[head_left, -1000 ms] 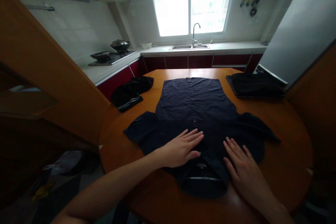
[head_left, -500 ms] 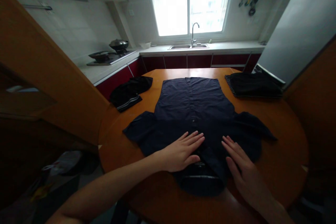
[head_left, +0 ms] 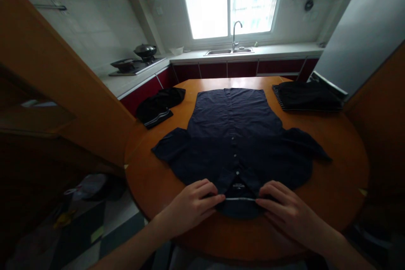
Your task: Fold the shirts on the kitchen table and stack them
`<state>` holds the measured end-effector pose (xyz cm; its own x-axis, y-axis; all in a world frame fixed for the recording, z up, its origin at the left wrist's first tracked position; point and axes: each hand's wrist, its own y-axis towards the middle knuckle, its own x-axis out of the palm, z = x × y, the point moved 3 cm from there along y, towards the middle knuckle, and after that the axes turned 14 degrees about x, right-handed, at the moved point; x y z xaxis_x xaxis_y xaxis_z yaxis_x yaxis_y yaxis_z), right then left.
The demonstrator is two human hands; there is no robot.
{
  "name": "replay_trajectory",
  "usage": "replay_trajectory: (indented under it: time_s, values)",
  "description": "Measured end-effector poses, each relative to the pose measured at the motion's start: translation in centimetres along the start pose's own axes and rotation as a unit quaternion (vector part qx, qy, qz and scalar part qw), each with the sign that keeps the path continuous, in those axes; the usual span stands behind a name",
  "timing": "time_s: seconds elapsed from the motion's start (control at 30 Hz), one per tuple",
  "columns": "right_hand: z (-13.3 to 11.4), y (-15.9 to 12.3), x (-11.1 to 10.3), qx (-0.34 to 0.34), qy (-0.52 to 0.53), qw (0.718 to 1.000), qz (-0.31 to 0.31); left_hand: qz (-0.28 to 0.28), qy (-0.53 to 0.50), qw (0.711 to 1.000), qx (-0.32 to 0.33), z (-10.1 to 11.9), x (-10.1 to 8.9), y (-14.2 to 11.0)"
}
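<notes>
A dark blue short-sleeved shirt point(head_left: 234, 118) lies spread front side up, its collar toward me and its hem toward the window. Its button line runs down the middle, and a label shows inside the neck opening. My left hand point(head_left: 198, 202) is closed on the left side of the collar, thumb and fingers pinched together. On the collar's right side my right hand point(head_left: 286, 204) pinches the cloth in the same way. Between the two hands a pale strip crosses the inside of the collar. Both sleeves lie out to the sides.
The shirt rests on a round wooden table point(head_left: 341, 185). A crumpled black garment point(head_left: 155, 107) with pale stripes lies at the left edge, and folded dark cloth point(head_left: 308, 96) at the far right. Beyond stand a counter with a sink point(head_left: 229, 52) and a stove point(head_left: 136, 67).
Both hands went from lying flat with fingers stretched on the shirt to pinching the collar's two sides. The collar now sits straighter, and the neck label shows more clearly.
</notes>
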<state>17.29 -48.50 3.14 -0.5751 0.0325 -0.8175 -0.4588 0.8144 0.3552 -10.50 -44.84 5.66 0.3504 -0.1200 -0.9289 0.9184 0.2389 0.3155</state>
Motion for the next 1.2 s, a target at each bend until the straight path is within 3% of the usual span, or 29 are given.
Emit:
replay_trajectory:
  time_s: [0.17,0.3,0.47,0.6,0.77,0.83,0.9,0.97,1.03,1.2]
  values:
    - [-0.5,0.2,-0.7,-0.041,0.012,0.998,0.036,0.107,0.022,0.994,0.025,0.2,0.4,-0.3]
    - [-0.2,-0.4,0.1,-0.048,0.0,0.998,0.044,0.151,0.044,0.987,0.033,0.5,0.7,-0.3]
    - [-0.4,-1.0,0.8,-0.024,-0.016,1.0,0.009,0.091,0.025,0.995,0.042,0.6,0.9,-0.2]
    - [-1.5,-1.2,-0.8,-0.018,-0.012,0.999,-0.033,0.034,0.0,0.996,0.082,0.6,0.1,-0.7]
    - [-1.3,-2.2,-2.4,-0.028,0.027,0.998,-0.039,0.038,-0.044,0.993,0.105,0.6,-0.6,-2.2]
    - [-0.7,-1.8,-2.5,-0.001,0.074,0.997,0.021,0.086,-0.075,0.991,0.073,0.3,-0.8,-2.2]
    - [0.0,-0.7,-2.4,0.078,0.098,0.987,0.102,0.142,-0.091,0.986,-0.005,-0.4,-1.1,-1.5]
    - [0.3,0.9,-1.7,0.156,0.084,0.974,0.139,0.164,-0.088,0.979,-0.082,-1.1,-1.3,-0.1]
    - [0.0,2.5,-0.5,0.18,0.042,0.977,0.11,0.131,-0.075,0.983,-0.102,-1.3,-0.9,1.7]
    - [-1.2,2.9,3.1,0.142,-0.098,0.985,-0.006,-0.052,-0.005,0.995,-0.082,-0.4,2.0,3.2]
